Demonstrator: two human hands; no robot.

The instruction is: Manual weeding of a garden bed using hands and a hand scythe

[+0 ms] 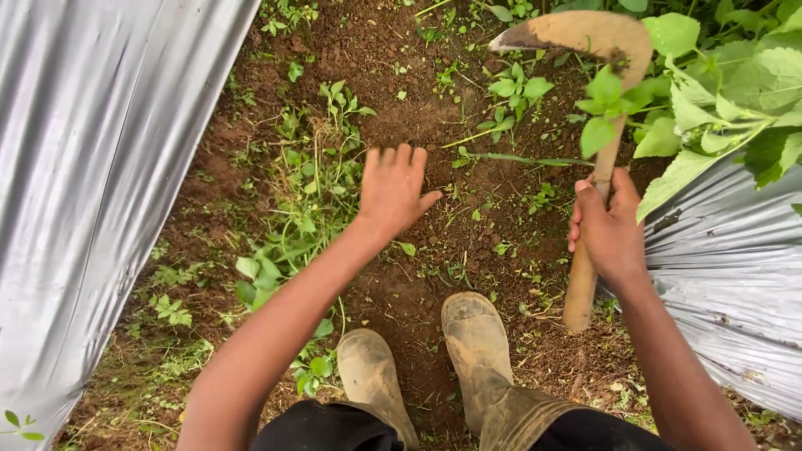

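My right hand [610, 227] grips the wooden handle of a sickle [585, 267]; its curved, soil-stained blade [576, 33] points left at the top of the view. My left hand [393, 188] hovers flat with fingers spread over brown soil, holding nothing, just right of a patch of small green weeds [309, 192]. A cut green stem [518, 157] lies on the soil between the hands. My two muddy rubber boots [476, 342] stand on the soil below.
Silver plastic mulch sheeting [100, 167] covers the bed on the left, and another sheet [735, 267] lies on the right. A large-leafed green plant [718, 108] overhangs the right sheet beside the sickle. Low weeds dot the furrow.
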